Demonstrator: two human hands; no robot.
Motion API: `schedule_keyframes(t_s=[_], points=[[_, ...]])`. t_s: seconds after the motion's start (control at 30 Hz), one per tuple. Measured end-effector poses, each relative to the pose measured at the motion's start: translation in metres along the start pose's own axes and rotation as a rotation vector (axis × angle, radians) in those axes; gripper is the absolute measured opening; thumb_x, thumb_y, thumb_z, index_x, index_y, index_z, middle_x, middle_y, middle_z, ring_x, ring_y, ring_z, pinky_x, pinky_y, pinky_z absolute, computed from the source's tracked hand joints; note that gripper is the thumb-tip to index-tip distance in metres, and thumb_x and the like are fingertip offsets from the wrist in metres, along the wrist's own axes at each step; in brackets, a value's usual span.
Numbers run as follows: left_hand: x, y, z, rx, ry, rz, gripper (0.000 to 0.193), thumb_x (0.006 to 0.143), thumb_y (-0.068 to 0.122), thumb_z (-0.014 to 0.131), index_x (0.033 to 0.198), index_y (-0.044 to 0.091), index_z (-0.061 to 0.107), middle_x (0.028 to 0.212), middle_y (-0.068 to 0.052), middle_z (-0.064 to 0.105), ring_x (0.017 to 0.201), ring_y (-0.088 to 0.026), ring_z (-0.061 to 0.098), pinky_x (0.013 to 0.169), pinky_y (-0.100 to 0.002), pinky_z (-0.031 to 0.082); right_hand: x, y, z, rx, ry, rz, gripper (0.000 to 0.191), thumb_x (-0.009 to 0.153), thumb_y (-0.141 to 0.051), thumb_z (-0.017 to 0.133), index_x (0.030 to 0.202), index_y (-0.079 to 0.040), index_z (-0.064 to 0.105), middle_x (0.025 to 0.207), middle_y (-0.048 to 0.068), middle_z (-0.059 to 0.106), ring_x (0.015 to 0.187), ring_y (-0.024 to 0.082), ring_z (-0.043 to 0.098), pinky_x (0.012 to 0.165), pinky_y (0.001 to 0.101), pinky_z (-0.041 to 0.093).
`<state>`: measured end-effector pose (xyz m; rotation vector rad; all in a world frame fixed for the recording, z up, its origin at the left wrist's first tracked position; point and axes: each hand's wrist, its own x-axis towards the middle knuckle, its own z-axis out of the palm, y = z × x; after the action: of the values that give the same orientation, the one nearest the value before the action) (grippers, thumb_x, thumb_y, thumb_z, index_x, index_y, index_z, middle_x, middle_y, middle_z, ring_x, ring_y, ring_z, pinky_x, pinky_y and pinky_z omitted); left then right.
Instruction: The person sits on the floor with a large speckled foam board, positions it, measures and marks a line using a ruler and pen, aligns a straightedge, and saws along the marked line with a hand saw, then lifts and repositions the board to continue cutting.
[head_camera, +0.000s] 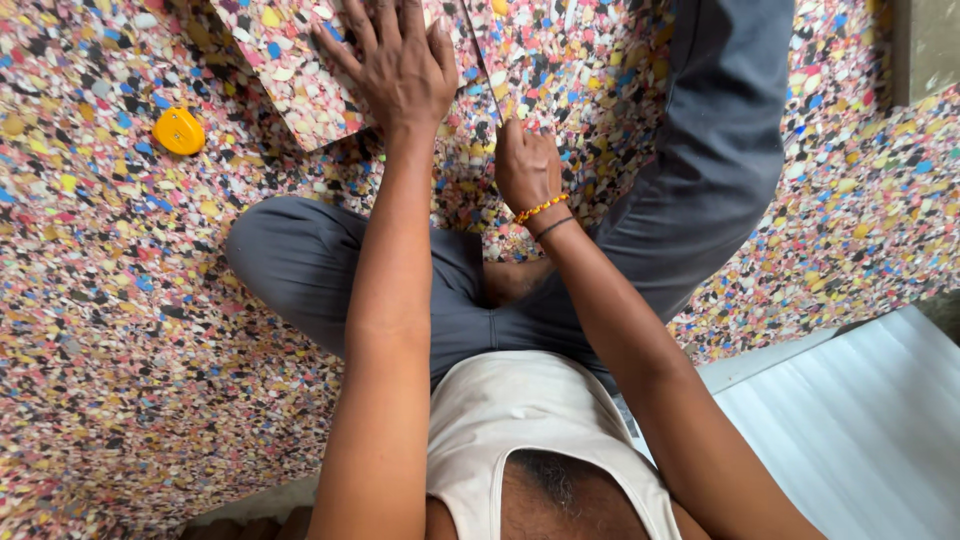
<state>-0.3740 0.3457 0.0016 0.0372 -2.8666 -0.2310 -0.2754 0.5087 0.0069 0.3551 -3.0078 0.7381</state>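
Hands on speckled foam sheet

Foam piece (300, 70), multicoloured and speckled, lies at the top of the view on a larger foam sheet (120, 330) of the same pattern. Left hand (395, 65) rests flat on the piece's right edge, fingers spread. Right hand (525, 165), just right of the piece, is closed into a fist; whether it pinches anything cannot be told. Yellow round tape measure (179, 131) sits left of the piece. Grey-trousered legs fold below it.
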Motion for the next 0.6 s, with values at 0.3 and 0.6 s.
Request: schedule_keyframes(t_s=[0.3,0.6], points=[[-0.002,0.000,-0.002,0.043,-0.333,-0.089,0.045,0.107,0.046,0.048,0.142,0.019,0.055,0.150,-0.010,0.053,0.147,-0.041,0.034,0.119,-0.075,0.007,0.027,0.000,0.012,-0.122,-0.127,0.113,0.005,0.101,-0.004,0.057,0.102,-0.002,0.052,0.062,0.011,0.057,0.051,0.027,0.054,0.047,0.0409,0.043],[0.001,0.003,-0.004,0.053,-0.137,-0.032,0.053,0.103,0.043,0.052,0.147,0.014,0.053,0.152,-0.014,0.048,0.146,-0.044,0.032,0.115,-0.076,0.010,0.028,-0.001,0.003,-0.018,-0.019,0.026,0.009,0.094,-0.004,0.060,0.097,-0.003,0.051,0.062,0.014,0.061,0.054,0.033,0.060,0.054,0.0468,0.046]])
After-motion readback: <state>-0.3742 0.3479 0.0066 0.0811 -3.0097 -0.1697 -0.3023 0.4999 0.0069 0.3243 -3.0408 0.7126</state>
